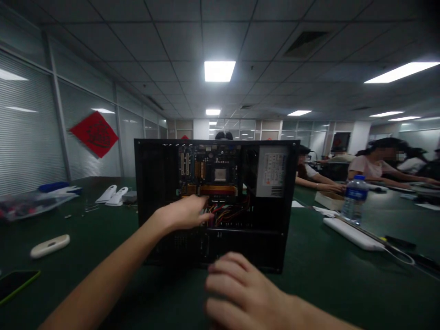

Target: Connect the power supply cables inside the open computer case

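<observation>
Near the counter's [309,275] front edge, the left hand [184,213] reaches open-fingered into the open case [154,183], touching wires [228,213], while the right hand [245,293] hovers loosely curled, empty.

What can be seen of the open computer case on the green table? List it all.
The computer case is a black metal box standing upright on the green table, its open side facing the camera. Inside sit a motherboard, a grey power supply at the upper right, and red and yellow cables. The left hand reaches into the cable area; whether it grips anything is unclear. The right hand hovers in front of the lower edge, contact uncertain.
</observation>
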Available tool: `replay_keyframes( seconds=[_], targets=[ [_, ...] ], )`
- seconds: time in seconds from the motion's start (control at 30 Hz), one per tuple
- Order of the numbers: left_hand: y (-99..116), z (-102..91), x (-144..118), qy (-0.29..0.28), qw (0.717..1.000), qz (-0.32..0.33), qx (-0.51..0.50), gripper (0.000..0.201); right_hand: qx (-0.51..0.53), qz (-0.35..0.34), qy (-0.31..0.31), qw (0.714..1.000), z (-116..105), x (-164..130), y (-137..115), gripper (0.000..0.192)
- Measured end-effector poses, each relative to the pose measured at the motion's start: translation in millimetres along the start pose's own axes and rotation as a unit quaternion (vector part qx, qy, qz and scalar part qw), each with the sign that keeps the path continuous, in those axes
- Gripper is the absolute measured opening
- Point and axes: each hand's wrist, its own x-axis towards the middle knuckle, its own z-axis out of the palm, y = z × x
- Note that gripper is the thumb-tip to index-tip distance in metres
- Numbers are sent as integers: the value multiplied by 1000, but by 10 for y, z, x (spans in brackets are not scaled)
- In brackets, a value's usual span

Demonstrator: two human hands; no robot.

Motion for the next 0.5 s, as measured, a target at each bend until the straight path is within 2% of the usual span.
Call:
replay_keyframes(
  seconds=[0.07,0.1,0.17,0.23,0.33,0.4,0.5],
  targets=[
    [-7,171,174,64,997,-47,-10,45,-29,15,37,999,-68,239,441,16],
    [-11,253,258,55,998,-38,-13,38,-41,36,39,998,-76,341,664,19],
    [-26,392,396,50,998,-19,-15,30,-57,86,13,995,-10,476,1069,22],
    [-61,483,478,42,998,-32,-35,31,-43,150,-42,987,144,512,1372,26],
    [-138,539,515,13,994,-71,-77,30,65,208,-93,972,363,442,1589,32],
    [-175,544,513,7,994,-63,-92,28,103,227,-96,964,420,381,1624,33],
    [-186,540,510,38,994,-33,-93,26,115,242,-91,959,417,342,1634,32]
  ],
)
